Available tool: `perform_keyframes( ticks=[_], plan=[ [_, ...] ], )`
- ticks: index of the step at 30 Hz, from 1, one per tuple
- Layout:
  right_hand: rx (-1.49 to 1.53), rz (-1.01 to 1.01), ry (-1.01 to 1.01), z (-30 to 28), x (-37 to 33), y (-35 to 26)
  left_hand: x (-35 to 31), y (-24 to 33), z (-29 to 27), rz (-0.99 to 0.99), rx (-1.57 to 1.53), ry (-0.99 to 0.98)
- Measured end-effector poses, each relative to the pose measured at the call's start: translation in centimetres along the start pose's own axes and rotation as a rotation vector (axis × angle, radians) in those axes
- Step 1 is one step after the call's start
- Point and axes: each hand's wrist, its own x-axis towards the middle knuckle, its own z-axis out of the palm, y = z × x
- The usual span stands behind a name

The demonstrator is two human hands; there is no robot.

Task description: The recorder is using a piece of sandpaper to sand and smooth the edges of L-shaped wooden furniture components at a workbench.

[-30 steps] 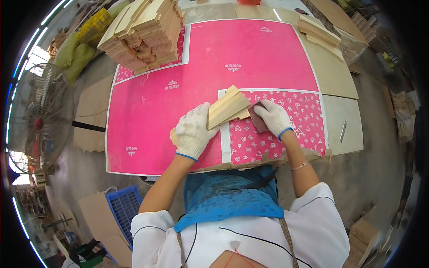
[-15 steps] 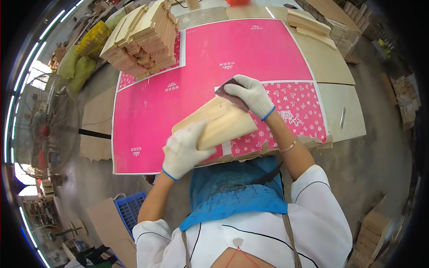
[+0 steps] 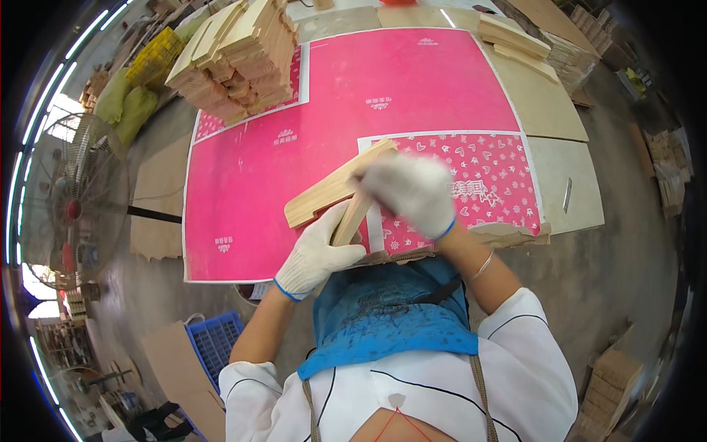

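Observation:
My left hand (image 3: 317,254), in a white knit glove with a blue cuff, is closed round a pale wooden piece (image 3: 324,195) near the table's front edge. The piece is tilted, so a long face and a narrow edge bar (image 3: 352,219) show; whether these are one piece or two I cannot tell. My right hand (image 3: 412,193), gloved alike, is smeared by motion and closed against the upper end of the wood. A dark brown sheet of sandpaper was in it half a second ago; now only a dark smear shows at its fingertips.
Pink printed sheets (image 3: 243,191) cover the table. A tall stack of wooden pieces (image 3: 236,62) stands at the back left, and a few more (image 3: 515,40) lie at the back right. A metal blade-like strip (image 3: 567,195) lies on the right. A big fan (image 3: 74,210) stands left; a blue crate (image 3: 215,342) is below.
The wood has turned from its broad face to its edge. My right hand has come down a little along it, and my left hand has shifted slightly right.

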Motion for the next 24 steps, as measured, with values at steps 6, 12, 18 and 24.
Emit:
perform_keyframes(
  ticks=[6, 12, 18, 24],
  plan=[
    [0.568, 0.811, 0.189, -1.4, 1.3, 7.6, -0.2, -0.7, -0.2, 0.225, 0.489, 0.186],
    [0.461, 0.700, -0.303, 0.1, 2.3, 3.0, -1.2, 0.9, -0.6, 0.160, 0.944, 0.355],
    [0.782, 0.801, 0.050, 0.7, 1.3, 3.2, -3.6, 1.9, 0.5, 0.817, 0.917, 0.488],
    [0.901, 0.845, 0.191, 2.3, 0.9, 0.5, 0.8, -4.6, 3.3, 0.347, -0.729, 0.204]
  ],
)
